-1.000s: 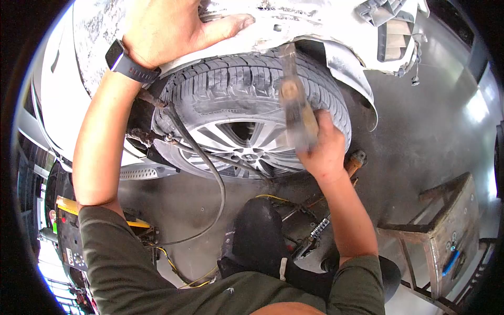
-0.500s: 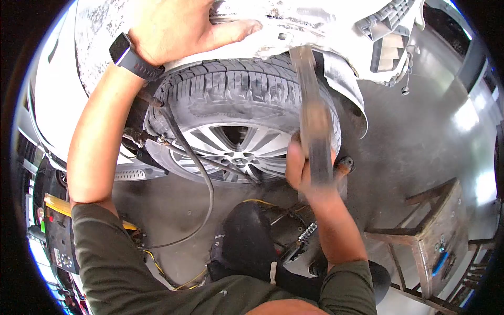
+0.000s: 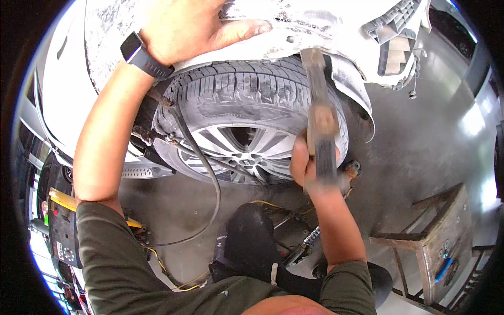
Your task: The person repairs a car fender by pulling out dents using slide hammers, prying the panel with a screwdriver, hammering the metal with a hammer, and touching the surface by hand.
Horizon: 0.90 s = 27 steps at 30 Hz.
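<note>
Sleeves: dk green, L sleeve point(image 3: 113, 252) & R sleeve point(image 3: 349, 286), lower L & lower ctr-R.
Knee point(image 3: 247, 231): black trouser leg, bent, below wheel.
R hand point(image 3: 308, 167): fingers curled closed on hammer; exact grip partly hid. behind hammer head.
Hammer point(image 3: 324, 123): in R hand, in front of R side of tire; long metal head, worn, lower end blurred; upper end at lip of white panel, contact can't tell.
L hand point(image 3: 181, 31): laid on white panel, back of hand up, thumb stretched out twd R along panel; other fingers cut off at top edge, spread can't tell; no tool seen in it.
Watch point(image 3: 137, 50): blk strap, sq. face, L wrist.
White panel point(image 3: 273, 50): car body over wheel, scuffed w/ dk patches.
Tire point(image 3: 231, 92): blk, dusty tread, under panel; multi-spoke silver rim point(image 3: 252, 161).
Hose point(image 3: 211, 178): blk, hangs across L part of wheel, loops to floor.
Vented part point(image 3: 396, 29): dk, upper R, at panel end.
Coil-wound rod point(image 3: 311, 237): low, R of knee.
Floor point(image 3: 394, 157): grey, smooth.
Stand point(image 3: 446, 226): worn, four-sided, lower R, w/ blue item point(image 3: 443, 270) at its side.
Yellow bar point(image 3: 63, 199): far L, on dk equipt.
</note>
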Motion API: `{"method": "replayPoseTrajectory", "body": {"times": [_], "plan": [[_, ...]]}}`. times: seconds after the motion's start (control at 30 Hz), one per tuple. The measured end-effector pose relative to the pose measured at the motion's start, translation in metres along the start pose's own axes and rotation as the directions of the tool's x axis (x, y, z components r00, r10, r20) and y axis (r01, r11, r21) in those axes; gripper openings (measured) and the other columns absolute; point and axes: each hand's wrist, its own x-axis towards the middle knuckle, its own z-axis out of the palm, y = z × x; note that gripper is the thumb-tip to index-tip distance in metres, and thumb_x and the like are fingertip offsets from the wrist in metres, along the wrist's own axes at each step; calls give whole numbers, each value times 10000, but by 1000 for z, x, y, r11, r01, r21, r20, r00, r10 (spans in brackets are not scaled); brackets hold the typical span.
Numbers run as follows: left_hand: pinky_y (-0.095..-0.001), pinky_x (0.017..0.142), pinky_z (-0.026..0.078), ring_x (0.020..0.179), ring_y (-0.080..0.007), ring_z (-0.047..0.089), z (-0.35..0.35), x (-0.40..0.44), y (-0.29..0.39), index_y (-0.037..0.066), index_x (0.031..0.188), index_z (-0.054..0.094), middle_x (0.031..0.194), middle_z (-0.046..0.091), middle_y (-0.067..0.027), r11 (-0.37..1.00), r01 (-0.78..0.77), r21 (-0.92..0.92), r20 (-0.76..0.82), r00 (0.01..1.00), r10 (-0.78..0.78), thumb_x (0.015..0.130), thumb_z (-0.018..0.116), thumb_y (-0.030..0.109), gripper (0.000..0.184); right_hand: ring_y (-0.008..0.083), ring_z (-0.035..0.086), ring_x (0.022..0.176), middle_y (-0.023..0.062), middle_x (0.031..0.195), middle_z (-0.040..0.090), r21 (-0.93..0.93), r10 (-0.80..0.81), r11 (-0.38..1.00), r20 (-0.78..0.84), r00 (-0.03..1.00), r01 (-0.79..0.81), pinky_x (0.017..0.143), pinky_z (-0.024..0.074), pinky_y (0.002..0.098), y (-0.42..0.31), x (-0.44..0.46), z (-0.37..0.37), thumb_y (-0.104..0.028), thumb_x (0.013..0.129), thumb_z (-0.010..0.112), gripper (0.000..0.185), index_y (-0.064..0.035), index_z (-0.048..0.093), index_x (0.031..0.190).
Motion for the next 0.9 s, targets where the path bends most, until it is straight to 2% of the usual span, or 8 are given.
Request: {"method": "replayPoseTrajectory", "body": {"times": [0.07,0.2,0.3,0.43,0.47,0.73,0.83,0.9], "plan": [[-583,1141,323,1358,-441,465,-2,0,1,143,1380,602,1491,513,-196,999,42,-34,28,999,-41,797,706,609,753,476,718,847,269,944,701,-42,27,999,40,999,-25,748,584,529,-8,5,-8,-153,876,708,390,-14,518,1187],[-599,1139,315,1359,-425,462,-11,2,3,159,1381,601,1503,504,-176,992,109,-61,93,990,-103,770,718,604,765,488,689,832,242,905,689,79,-13,997,-16,1000,14,748,568,494,-30,4,-14,-124,874,667,281,-5,615,1123],[-596,1152,307,1373,-414,448,-13,1,1,163,1376,604,1514,493,-163,992,93,-91,58,994,-88,742,755,556,761,462,656,791,208,851,671,26,-293,954,-120,949,298,732,523,507,-17,3,-4,-155,921,658,145,-13,680,941],[-588,1167,298,1372,-409,428,-10,4,5,152,1345,620,1484,496,-168,977,161,-141,36,987,-157,681,825,445,753,440,634,736,191,822,665,22,-257,965,-92,962,260,657,467,518,-34,4,-16,-173,966,648,180,-27,659,861],[-590,1174,296,1367,-414,422,-8,5,6,139,1333,623,1472,497,-174,974,160,-160,17,987,-159,666,833,438,760,437,634,732,189,816,664,10,-255,967,-31,966,256,657,469,513,-36,5,-27,-176,967,647,178,-25,657,873],[-598,1203,263,1384,-413,423,-2,-4,6,129,1361,619,1507,485,-170,953,182,-244,1,982,-187,700,812,422,748,267,586,694,112,774,609,127,-258,956,-72,963,265,679,479,381,-65,1,-68,-172,1001,614,178,-3,670,1006],[-600,1219,237,1417,-414,401,-5,-4,5,118,1402,595,1535,467,-173,954,168,-249,39,986,-164,743,784,414,746,109,538,801,18,879,585,433,93,894,71,993,-115,682,439,297,-75,-28,-80,-97,1011,612,72,-28,594,1004],[-601,1232,214,1461,-424,362,-4,-4,5,105,1454,553,1565,441,-183,954,161,-254,72,986,-148,778,755,418,772,87,515,788,-20,891,571,475,188,845,163,969,-244,659,426,278,-59,-50,-79,-78,1010,623,84,-49,554,970]]}}
